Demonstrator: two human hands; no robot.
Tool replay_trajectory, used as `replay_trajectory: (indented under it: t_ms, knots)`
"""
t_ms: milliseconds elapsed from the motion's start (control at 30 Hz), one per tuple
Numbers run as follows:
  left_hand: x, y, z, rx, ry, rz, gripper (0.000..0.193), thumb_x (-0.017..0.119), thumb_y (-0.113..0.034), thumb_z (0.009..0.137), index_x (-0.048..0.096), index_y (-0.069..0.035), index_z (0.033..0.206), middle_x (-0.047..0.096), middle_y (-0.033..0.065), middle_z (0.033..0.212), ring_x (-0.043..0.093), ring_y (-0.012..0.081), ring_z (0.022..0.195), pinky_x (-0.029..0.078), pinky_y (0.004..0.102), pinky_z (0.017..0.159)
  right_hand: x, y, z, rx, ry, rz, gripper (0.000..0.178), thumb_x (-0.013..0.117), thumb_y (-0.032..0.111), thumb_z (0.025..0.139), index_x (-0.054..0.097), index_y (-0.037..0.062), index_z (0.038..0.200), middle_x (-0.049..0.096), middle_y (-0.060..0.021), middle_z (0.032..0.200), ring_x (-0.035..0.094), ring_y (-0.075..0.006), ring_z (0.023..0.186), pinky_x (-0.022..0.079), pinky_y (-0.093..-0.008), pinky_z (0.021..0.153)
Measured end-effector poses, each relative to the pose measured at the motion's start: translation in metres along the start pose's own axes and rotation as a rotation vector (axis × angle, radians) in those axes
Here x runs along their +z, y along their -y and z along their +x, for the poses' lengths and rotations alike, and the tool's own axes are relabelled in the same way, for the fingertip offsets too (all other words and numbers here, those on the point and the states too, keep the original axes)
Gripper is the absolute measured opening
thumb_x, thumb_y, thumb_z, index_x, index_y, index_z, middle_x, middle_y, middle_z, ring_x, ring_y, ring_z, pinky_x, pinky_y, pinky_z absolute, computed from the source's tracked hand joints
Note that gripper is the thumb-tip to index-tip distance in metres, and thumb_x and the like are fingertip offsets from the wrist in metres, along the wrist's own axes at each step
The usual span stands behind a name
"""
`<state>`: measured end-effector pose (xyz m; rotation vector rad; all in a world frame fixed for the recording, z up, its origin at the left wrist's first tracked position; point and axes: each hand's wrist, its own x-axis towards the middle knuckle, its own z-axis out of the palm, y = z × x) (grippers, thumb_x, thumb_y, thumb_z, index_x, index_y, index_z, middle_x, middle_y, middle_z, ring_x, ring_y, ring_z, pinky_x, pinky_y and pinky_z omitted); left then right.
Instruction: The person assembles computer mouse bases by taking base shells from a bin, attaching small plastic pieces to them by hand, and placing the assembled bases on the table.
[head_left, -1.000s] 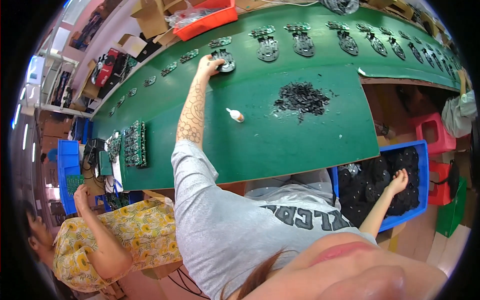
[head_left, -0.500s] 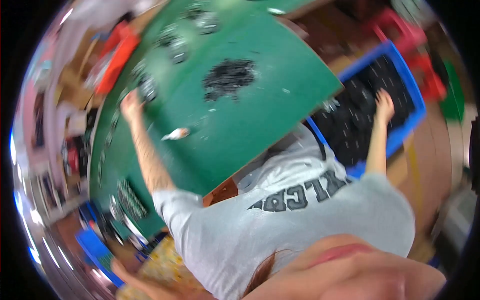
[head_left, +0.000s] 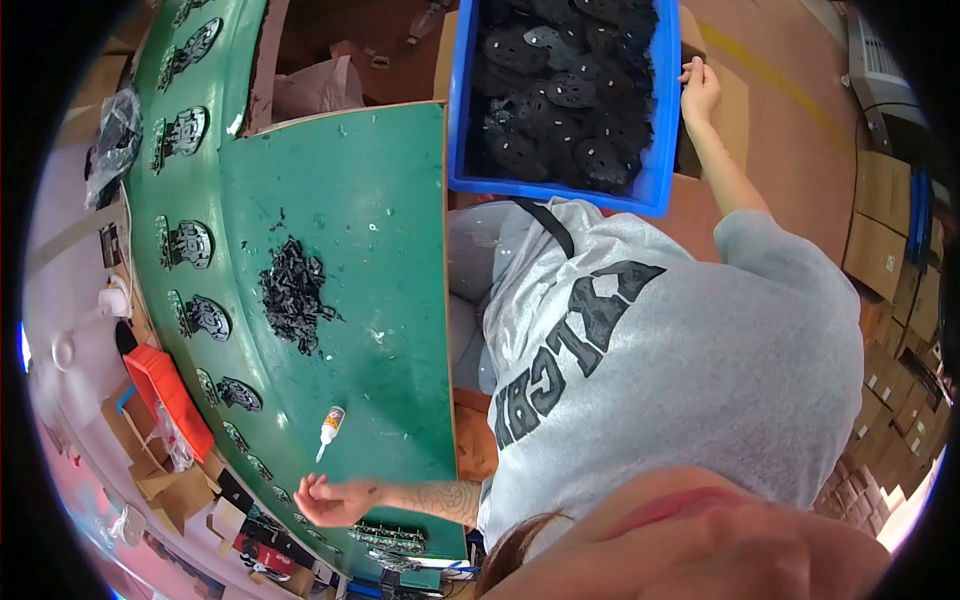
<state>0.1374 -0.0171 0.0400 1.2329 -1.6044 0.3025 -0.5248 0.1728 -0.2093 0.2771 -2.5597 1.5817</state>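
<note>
My left hand (head_left: 335, 500) hovers over the near left of the green table (head_left: 390, 220), its fingers loosely bent and apart, with nothing visible in them. Closest to it is a small white squeeze bottle (head_left: 331, 427) with an orange label and thin nozzle, lying on its side. My right hand (head_left: 699, 90) is just outside the right rim of the blue bin (head_left: 667, 110), fingers half curled, no object showing in it. Black oval plastic shells (head_left: 575, 90) fill that bin. A heap of small black pieces (head_left: 293, 295) sits mid-table.
Along a green strip at the left runs a row of oval shells (head_left: 190, 243), each beside a green circuit board (head_left: 164, 240). An orange-red tray (head_left: 165, 400) stands beyond it. Cardboard (head_left: 733, 120) lies beside the bin, and stacked cartons (head_left: 880, 225) rise at the far right.
The whole view has swung round. My left hand has moved away from the shells in the row toward the table's near end. My right hand has left the bin's inside for its outer side.
</note>
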Motion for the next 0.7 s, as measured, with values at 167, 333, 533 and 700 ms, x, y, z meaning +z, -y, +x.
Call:
replay_trajectory:
  t_ms: [167,333,533,700]
  knots:
    - [0.043,-0.028,-0.032,0.029,0.395,-0.16,0.015,0.052,-0.006,0.086,0.059,0.006,0.093,0.064,0.0136,0.075,0.061,0.0186,0.059,0.05,0.0255,0.05,0.004,0.03,-0.047,-0.168,0.163,0.08,0.019,0.056,0.021,0.087,0.065,0.0039,0.087,0.059,-0.0014,0.067,0.053,-0.007,0.064,0.043,-0.0224,0.06]
    - [0.089,-0.09,-0.016,0.453,1.031,-0.182,0.034,0.056,-0.001,0.076,0.056,-0.002,0.11,0.06,0.0112,0.11,0.059,0.0263,0.095,0.046,0.0365,0.081,0.075,0.131,-0.168,-0.058,1.114,0.246,0.021,0.062,0.025,0.083,0.066,0.0042,0.081,0.063,-0.0031,0.071,0.057,-0.0077,0.064,0.045,-0.0233,0.06]
    - [0.127,-0.11,-0.034,0.483,1.282,-0.05,0.055,0.055,-0.034,0.079,0.043,-0.02,0.131,0.029,0.0101,0.142,0.026,0.0265,0.131,0.016,0.0461,0.106,0.118,0.134,-0.271,-0.522,1.47,-0.013,0.027,0.05,0.022,0.084,0.062,0.0019,0.098,0.06,-0.0185,0.101,0.057,-0.0332,0.095,0.045,-0.0388,0.082]
    - [0.13,-0.122,-0.031,0.53,1.27,0.02,0.055,0.047,-0.04,0.08,0.043,-0.021,0.132,0.027,0.0097,0.143,0.024,0.0256,0.132,0.012,0.0446,0.107,0.142,0.131,-0.298,-0.448,1.58,-0.184,0.032,0.046,0.023,0.088,0.053,0.0021,0.111,0.056,-0.0221,0.106,0.052,-0.0365,0.1,0.041,-0.0398,0.087]
